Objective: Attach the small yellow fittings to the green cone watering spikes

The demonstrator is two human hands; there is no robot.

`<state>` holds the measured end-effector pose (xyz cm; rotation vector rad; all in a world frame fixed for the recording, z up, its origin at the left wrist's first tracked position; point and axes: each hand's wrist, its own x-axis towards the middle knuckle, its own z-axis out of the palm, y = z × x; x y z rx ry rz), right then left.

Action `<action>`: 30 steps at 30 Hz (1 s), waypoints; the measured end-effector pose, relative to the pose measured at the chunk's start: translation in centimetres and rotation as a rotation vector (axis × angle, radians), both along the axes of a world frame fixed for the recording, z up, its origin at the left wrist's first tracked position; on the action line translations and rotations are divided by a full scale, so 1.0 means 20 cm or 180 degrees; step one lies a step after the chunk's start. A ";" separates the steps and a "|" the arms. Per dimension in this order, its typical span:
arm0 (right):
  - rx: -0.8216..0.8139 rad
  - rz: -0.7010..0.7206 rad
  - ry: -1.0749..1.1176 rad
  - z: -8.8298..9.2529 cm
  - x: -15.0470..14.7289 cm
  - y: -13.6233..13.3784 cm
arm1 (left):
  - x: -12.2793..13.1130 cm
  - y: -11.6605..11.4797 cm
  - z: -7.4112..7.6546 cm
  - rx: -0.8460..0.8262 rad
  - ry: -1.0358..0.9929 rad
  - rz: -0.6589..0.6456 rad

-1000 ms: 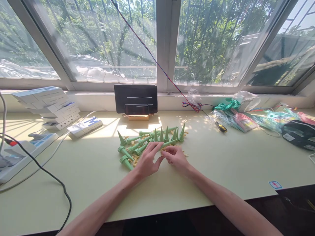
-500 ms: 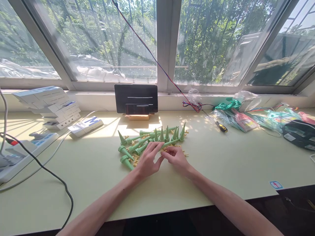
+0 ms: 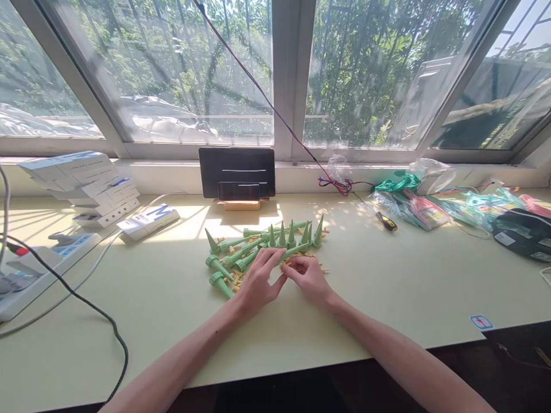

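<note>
Green spikes heaped on table, nearer than the tablet | left hand loosely spread on heap's near edge | right hand curled, fingertips meeting the left's | grasp hidden by fingers: cannot tell | small tan pieces partly buried, too small to identify

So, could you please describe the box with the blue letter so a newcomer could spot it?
Start at the dark tablet propped against the window sill and look left along the pale table to the stack of white boxes. The box lies by itself beside that stack, towards the tablet. Unlike them it is unstacked and shows a large blue M on top.
</note>
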<state>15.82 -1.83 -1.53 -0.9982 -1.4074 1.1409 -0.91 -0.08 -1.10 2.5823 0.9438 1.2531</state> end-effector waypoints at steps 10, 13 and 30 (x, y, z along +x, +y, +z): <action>-0.0011 -0.0129 -0.0011 -0.01 0.00 0.01 | 0.00 0.00 -0.01 -0.0132 -0.0008 0.0072; -0.0003 -0.0108 -0.0021 -0.02 0.01 0.01 | 0.00 0.00 -0.02 -0.0073 -0.0082 0.0085; 0.0139 -0.0027 -0.0306 -0.01 0.00 0.00 | 0.00 0.01 -0.04 -0.0027 -0.0224 0.0084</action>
